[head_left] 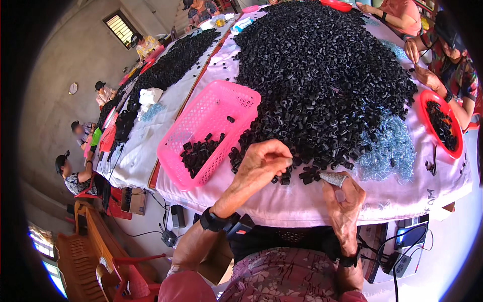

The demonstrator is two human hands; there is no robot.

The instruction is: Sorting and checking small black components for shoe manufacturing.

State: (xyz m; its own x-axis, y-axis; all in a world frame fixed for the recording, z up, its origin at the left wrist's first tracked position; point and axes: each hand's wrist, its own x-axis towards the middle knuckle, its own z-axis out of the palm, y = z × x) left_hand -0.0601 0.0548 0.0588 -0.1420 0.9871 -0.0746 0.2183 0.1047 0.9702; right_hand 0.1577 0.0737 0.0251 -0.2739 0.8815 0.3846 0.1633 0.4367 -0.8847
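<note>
My left hand (pixel 262 165) is at the near edge of a large heap of small black ring-like pieces (pixel 317 75). Its thumb and fingertips are pinched together, and whatever is between them is too small to name. To its right my right hand (pixel 346 197) is curled low over the cloth, its index finger wrapped in whitish tape (pixel 333 178). That fingertip points at a few loose black pieces (pixel 309 175). Whether the right fingers hold anything is hidden. A pink perforated basket (pixel 173 168) stands left of my left hand, with some black pieces gathered in its near end.
Clear bluish small pieces (pixel 387 151) lie piled right of the heap. A red bowl (pixel 455 146) with black pieces stands at the right edge, near another person's hands (pixel 427 75). More people sit around a second heap (pixel 176 58) at left. Cables (pixel 163 231) hang below the table.
</note>
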